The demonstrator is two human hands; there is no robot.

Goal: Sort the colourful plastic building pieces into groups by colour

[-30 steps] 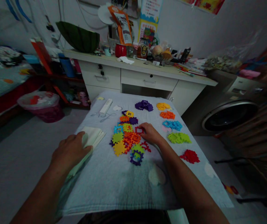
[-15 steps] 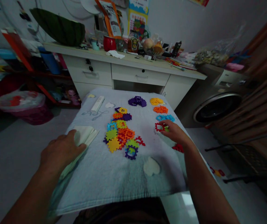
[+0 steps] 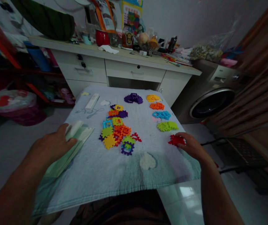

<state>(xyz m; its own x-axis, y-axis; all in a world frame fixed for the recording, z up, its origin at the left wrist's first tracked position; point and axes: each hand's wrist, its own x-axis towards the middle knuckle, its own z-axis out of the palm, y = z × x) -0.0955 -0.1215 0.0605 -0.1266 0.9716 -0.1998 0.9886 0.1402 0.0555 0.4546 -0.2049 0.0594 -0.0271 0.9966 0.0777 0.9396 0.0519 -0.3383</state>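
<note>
A mixed heap of coloured plastic puzzle tiles (image 3: 117, 132) lies in the middle of a pale blue towel (image 3: 115, 175). Sorted piles run down the right side: purple (image 3: 133, 98), yellow (image 3: 152, 98), orange (image 3: 156, 106), blue (image 3: 161, 115), green (image 3: 167, 126) and red (image 3: 175, 140). My right hand (image 3: 191, 147) rests at the red pile with its fingers curled on a red tile. My left hand (image 3: 51, 147) lies flat on a folded pale cloth (image 3: 74, 140) at the towel's left edge.
A white remote (image 3: 91, 101) and a white heart patch (image 3: 147, 161) are on the towel. Behind stands a cluttered white desk (image 3: 134, 67). A washing machine (image 3: 212, 100) is at the right, a bagged bin (image 3: 12, 104) at the left.
My right hand picked a red tile from the mixed heap and carried it right and toward me, down to the red pile. The left hand stayed on the folded cloth.
</note>
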